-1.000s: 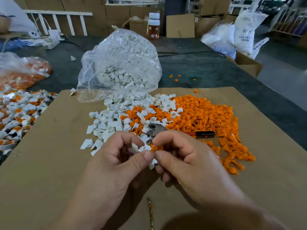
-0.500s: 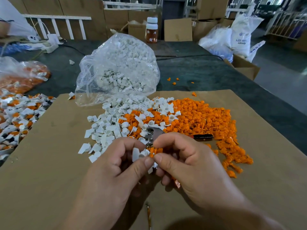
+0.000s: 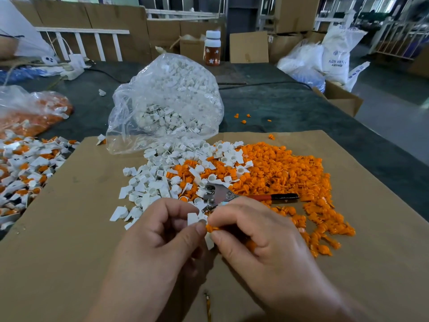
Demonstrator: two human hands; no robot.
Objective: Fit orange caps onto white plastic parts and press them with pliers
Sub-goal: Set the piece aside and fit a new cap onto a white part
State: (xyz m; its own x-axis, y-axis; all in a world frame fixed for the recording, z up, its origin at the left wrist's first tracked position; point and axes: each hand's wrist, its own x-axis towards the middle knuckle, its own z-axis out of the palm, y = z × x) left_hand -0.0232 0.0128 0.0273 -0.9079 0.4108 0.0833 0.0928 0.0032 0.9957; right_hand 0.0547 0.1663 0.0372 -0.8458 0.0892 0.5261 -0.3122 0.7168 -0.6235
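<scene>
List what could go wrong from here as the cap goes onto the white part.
1. The right hand pinches the orange cap only at its fingertips. The cap could slip and get lost among the loose orange caps nearby.
2. The cap may seat crooked on the white part held by the left hand.
3. The pliers lie amid the piles, so grabbing them may scatter pieces.

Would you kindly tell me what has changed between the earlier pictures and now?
Very little: the orange cap pinched by the right hand now shows more plainly against the white part held by the left hand. Nothing was picked up or let go. The pliers and the clear bag stayed put.
</scene>
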